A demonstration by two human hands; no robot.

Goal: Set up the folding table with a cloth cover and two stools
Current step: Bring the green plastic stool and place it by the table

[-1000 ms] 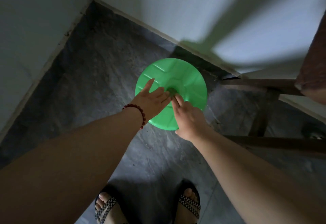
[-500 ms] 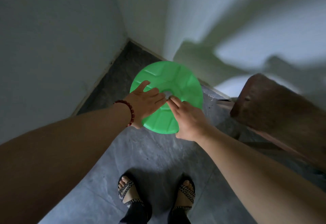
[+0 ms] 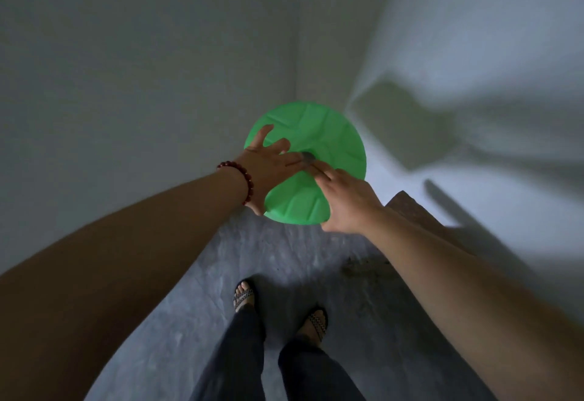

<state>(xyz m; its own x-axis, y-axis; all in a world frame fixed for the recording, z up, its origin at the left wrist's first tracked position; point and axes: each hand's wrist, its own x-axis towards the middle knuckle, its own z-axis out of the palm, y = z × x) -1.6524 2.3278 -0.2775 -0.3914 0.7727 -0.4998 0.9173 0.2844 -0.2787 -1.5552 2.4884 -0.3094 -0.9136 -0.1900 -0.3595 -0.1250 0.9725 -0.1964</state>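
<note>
I see a round green plastic stool (image 3: 322,130) from above, only its ribbed seat showing, in front of the room corner. My left hand (image 3: 268,163), with a red bead bracelet on the wrist, lies over the seat's left side; its fingertips reach into the centre hole and the thumb is spread. My right hand (image 3: 347,201) holds the near right rim, its fingers hooked into the same hole. The stool's legs are hidden under the seat. No table or cloth is in view.
Grey walls meet in a corner (image 3: 295,53) right behind the stool. A brown wooden piece of furniture (image 3: 414,211) juts in at the right, close to my right wrist. My sandalled feet (image 3: 243,296) stand on the grey stone floor (image 3: 284,258).
The stool has come up off the floor in both hands and now sits higher against the corner. The view has tilted up; the wooden furniture has slid lower right.
</note>
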